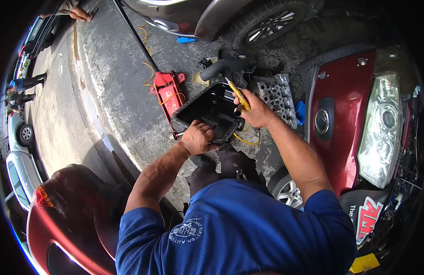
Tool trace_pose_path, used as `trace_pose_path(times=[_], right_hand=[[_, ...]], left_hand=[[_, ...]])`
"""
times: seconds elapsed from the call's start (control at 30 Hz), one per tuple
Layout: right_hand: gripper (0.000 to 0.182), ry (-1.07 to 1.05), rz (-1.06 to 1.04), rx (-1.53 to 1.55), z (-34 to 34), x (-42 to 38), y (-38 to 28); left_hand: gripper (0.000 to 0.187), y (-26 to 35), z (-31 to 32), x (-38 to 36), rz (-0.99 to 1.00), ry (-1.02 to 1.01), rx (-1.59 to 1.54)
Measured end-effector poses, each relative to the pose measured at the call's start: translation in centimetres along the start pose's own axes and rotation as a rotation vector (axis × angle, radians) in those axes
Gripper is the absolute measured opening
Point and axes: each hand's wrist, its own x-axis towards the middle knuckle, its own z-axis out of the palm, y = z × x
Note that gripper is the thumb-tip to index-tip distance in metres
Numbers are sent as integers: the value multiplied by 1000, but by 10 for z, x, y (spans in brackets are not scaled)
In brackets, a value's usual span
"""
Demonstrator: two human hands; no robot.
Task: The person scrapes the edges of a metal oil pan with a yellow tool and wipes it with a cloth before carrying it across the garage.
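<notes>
In front of my knees is a black, open, box-shaped car part (187,110) with a raised rim, its hollow side facing up. My left hand (198,137) is closed over the near edge of it, fingers curled inward. A slim yellow tool (239,96) with a narrow pale tip is gripped in my right hand (258,110), above the right side of the black part. The tip points up and away from me. My right fingers wrap round its lower end, where something dark and round also shows.
A red floor jack (167,94) with a long black handle stands beyond the black part. A metal cylinder head (277,98) and a black duct (221,66) lie to the right. A yellow hose (248,141) runs on the floor. A red bumper (335,119) stands at right.
</notes>
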Motion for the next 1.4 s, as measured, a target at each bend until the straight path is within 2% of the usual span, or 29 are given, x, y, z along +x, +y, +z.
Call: trace_pose_path(times=[0.07, 0.17, 0.2, 0.3, 0.33, 0.37, 0.43, 0.47, 0.5, 0.57, 0.63, 0.7, 0.73, 0.83, 0.87, 0.97, 1.03, 1.1, 1.2, 1.3, 1.33, 1.37, 1.4], right_hand=[[49, -59, -18, -69, 19, 9, -19], [48, -145, -66, -154, 53, 20, -43], [44, -176, -109, -225, 66, 24, -46], [42, -246, -147, -318, 99, 29, -61], [36, -234, -169, -291, 108, 28, -72], [37, -237, -171, -322, 116, 28, -76], [39, -263, -151, -354, 130, 24, -85], [40, -286, -173, -398, 137, 21, -87], [41, -286, -204, -417, 145, 17, -88], [42, -263, -269, -459, 158, 1, -92], [49, -338, -210, -499, 165, -16, -97], [56, -399, -156, -533, 165, -28, -104], [56, -462, -197, -552, 159, -35, -106], [58, -591, -16, -392, 138, -55, -105], [57, -572, 88, -318, 134, -60, -111], [50, -572, 63, -400, 148, -58, -138], [37, -631, -119, -595, 181, -53, -155], [32, -742, -56, -738, 221, -42, -167], [32, -540, -99, -916, 263, -9, -171], [31, -814, -130, -899, 303, -6, -192], [30, -726, -137, -930, 312, 1, -188], [27, -582, -131, -923, 319, 11, -193], [26, -525, -151, -924, 326, 18, -198]], left_hand=[[49, 8, 1, -24, -105, -11, -23], [50, 22, 13, -58, -223, 177, -42], [56, 27, 19, -71, -329, 105, -59], [70, 45, 35, -102, -413, 499, -53], [91, 51, 48, -118, -597, 606, -149], [105, 46, 85, -136, -798, 840, -317], [113, 45, 96, -139, -1433, 1101, -1503], [118, 45, 91, -141, -1624, 841, -1909], [116, 50, 89, -136, -1599, 764, -2151], [106, 50, 97, -137, -1109, 556, -2365], [55, 53, 106, -134, -961, 740, -2520], [45, 54, 99, -137, -1023, 872, -2535], [46, 52, 102, -142, -992, 922, -2466], [62, 42, 79, -155, -941, 1074, -2151], [64, 36, 77, -161, -952, 1116, -2039], [68, 20, 65, -182, -1007, 1144, -1791], [71, 19, 55, -194, -1047, 1129, -1703], [73, 19, 40, -204, -1076, 1137, -1659], [77, 12, 42, -228, -1020, 1053, -1596], [80, 15, 37, -246, -985, 1081, -1496], [83, 16, 32, -252, -925, 1054, -1427], [82, 19, 26, -259, -988, 1000, -1438], [82, 22, 22, -263, -951, 1003, -1460]])
